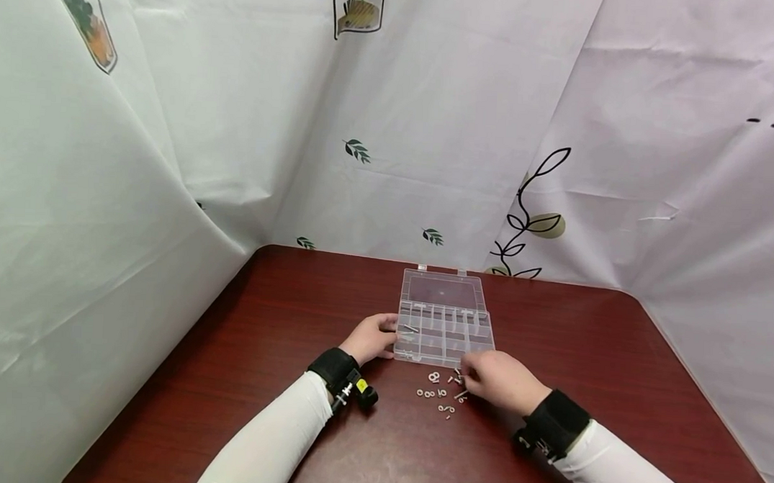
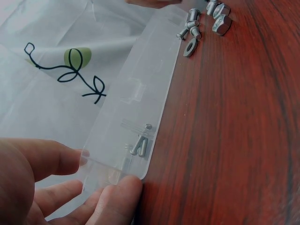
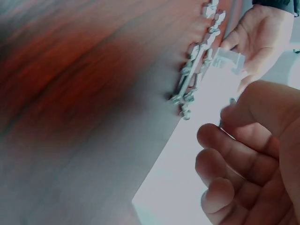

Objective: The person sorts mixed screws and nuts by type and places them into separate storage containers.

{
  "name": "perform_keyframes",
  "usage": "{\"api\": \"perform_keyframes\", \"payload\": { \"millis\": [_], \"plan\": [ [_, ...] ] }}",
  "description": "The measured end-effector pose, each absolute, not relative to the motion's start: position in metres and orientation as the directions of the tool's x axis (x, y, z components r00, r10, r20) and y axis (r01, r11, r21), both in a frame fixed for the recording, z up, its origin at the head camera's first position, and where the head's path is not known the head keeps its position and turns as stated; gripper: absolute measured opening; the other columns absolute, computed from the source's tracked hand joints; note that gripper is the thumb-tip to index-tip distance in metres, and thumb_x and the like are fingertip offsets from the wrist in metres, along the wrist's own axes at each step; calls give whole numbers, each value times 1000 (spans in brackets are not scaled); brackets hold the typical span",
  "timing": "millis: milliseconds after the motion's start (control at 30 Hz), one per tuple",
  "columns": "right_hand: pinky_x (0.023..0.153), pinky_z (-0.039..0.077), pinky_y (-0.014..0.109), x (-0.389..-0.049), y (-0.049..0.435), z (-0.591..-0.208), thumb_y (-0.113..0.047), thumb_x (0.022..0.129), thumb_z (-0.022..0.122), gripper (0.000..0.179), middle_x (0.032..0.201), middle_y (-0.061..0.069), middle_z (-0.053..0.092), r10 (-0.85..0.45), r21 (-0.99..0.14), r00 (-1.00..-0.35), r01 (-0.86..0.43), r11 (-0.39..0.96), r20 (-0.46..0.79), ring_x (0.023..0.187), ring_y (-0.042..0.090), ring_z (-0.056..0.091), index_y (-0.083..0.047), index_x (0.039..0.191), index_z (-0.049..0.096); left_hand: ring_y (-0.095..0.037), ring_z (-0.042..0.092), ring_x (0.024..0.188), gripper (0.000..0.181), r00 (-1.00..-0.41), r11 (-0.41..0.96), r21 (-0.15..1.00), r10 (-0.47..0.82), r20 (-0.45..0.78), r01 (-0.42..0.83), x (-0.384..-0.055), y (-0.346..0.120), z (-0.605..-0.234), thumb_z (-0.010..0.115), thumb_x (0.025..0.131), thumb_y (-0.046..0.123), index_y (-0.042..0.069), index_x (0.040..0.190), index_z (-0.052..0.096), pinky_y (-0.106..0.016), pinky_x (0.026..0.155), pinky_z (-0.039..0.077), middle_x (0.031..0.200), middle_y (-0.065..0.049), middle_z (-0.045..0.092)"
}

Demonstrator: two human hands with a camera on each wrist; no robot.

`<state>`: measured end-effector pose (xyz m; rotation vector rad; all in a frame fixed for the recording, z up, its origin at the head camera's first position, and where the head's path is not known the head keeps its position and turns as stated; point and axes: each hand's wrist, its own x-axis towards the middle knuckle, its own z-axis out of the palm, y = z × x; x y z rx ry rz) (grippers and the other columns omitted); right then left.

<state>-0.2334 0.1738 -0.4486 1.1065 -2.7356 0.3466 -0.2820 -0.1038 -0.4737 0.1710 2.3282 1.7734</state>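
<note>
A clear plastic compartment box (image 1: 444, 343) lies on the table with its lid folded back. My left hand (image 1: 368, 339) holds the box's left end, thumb and fingers around the corner in the left wrist view. A few screws (image 2: 141, 140) lie in a compartment near that hand. My right hand (image 1: 500, 380) is at the box's front right corner, above loose hardware. In the right wrist view its thumb and forefinger pinch a small metal piece (image 3: 233, 101), mostly hidden by the fingertips. Bolts (image 3: 192, 75), nuts (image 2: 221, 24) and a washer (image 2: 190, 47) lie before the box.
The dark red wooden table (image 1: 294, 295) extends around the box on all sides. White fabric (image 1: 431, 128) with leaf prints hangs behind the table and along its sides. More small rings and nuts (image 1: 428, 394) are scattered between the forearms.
</note>
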Motion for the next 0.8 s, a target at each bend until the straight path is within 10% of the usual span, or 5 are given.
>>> {"api": "perform_keyframes", "payload": {
  "millis": [800],
  "plan": [
    [52, 36, 24, -260, 90, -426, -9, 86, 67, 25, 63, -11, 44, -616, -189, -736, -672, 717, 281, 58, 7, 41, -20, 71, 51, -26, 66, 94, 49, -970, 281, 959, 228, -83, -16, -280, -106, -473, 63, 94, 2, -2, 141, 50, -35, 64, 61, 126, -22, 59]
  ]
}}
